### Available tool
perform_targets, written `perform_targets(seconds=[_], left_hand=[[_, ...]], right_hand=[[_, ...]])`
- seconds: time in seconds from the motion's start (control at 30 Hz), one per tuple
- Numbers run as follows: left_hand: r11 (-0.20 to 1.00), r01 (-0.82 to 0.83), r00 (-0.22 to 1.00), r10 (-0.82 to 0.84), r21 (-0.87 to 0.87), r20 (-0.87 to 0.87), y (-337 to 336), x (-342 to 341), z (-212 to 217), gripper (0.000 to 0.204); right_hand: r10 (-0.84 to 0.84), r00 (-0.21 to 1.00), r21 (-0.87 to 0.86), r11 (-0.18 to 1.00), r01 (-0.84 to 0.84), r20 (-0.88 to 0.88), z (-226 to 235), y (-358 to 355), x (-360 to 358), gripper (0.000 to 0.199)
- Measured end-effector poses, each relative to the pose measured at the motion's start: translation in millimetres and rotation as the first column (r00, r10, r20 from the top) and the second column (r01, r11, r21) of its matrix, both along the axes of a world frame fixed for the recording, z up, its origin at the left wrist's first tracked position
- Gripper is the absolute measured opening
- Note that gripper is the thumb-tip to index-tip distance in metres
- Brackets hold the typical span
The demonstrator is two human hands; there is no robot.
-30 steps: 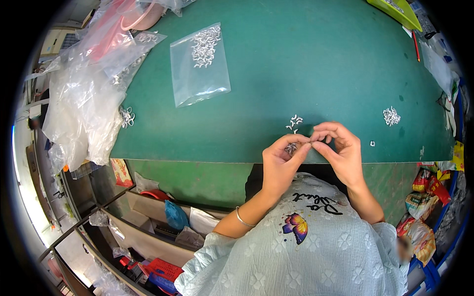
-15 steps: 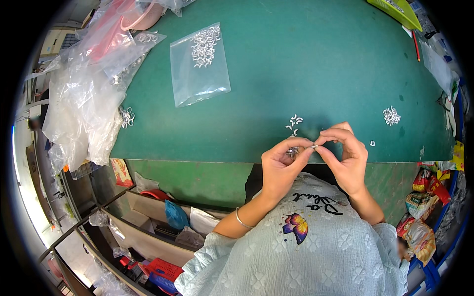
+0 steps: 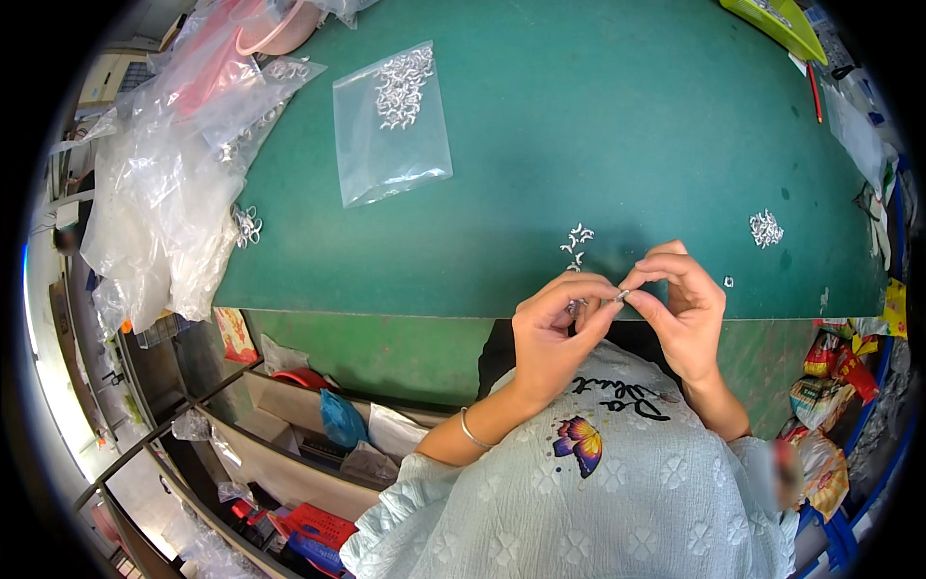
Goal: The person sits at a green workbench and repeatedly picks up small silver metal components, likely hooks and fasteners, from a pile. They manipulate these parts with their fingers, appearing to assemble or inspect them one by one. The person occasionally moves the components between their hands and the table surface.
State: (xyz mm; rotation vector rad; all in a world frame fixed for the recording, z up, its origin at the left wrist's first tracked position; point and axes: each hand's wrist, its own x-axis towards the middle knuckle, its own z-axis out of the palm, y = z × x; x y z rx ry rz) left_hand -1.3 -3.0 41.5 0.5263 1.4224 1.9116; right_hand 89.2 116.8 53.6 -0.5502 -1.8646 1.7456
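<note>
My left hand (image 3: 558,333) and my right hand (image 3: 681,311) meet at the table's near edge, thumbs and forefingers pinched on one small silvery metal piece (image 3: 622,295). Its exact shape is too small to make out. More silvery pieces (image 3: 576,307) show in the curl of my left hand, partly hidden by the fingers. Just beyond that hand, several small curved silvery pieces (image 3: 579,234) lie loose on the green tabletop (image 3: 540,125). A single small square-looking piece (image 3: 728,282) lies right of my right hand.
A heap of silvery pieces (image 3: 766,230) lies at the right. A clear plastic bag (image 3: 395,164) with curved pieces lies far left of centre. Large clear bags (image 3: 154,203), silvery rings (image 3: 248,227) and a pink basin (image 3: 285,34) occupy the left; a yellow-green tray (image 3: 786,29) stands far right.
Both hands have shifted slightly to the right with the small piece still pinched between them. The loose pieces on the table look unchanged.
</note>
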Motion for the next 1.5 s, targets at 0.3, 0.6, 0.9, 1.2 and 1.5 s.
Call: perform_targets(seconds=[0.3, 0.6, 0.9, 1.2, 1.5], left_hand=[[1.000, -0.011, 1.000, 0.011, -0.004, 0.019, 2.5, 0.7, 1.8, 0.016], [0.982, -0.081, 0.978, 0.111, -0.170, 0.176, -2.5, -6.8, -11.7, 0.012], [0.973, -0.206, 0.890, 0.232, -0.108, 0.392, -6.0, -9.5, -24.0, 0.014], [0.967, -0.222, 0.882, 0.255, -0.128, 0.397, -10.0, -9.7, -22.4, 0.014], [0.973, -0.166, 0.901, 0.216, -0.160, 0.376, -7.3, -9.6, -23.6, 0.014]], right_hand=[[-0.041, 0.999, -0.049, 0.998, 0.042, 0.006, -1.8, 4.2, 4.6, 0.026], [-0.766, 0.613, 0.654, 0.568, 0.500, 0.196, -43.5, 118.0, 84.9, 0.019], [-0.359, 0.898, 0.560, 0.812, 0.167, 0.254, -26.9, 56.9, 23.4, 0.029], [-0.043, 0.978, 0.634, 0.767, -0.100, 0.205, -57.7, 11.5, -35.8, 0.026], [-0.185, 0.978, 0.623, 0.778, 0.089, 0.092, -60.6, 19.2, -30.2, 0.017]])
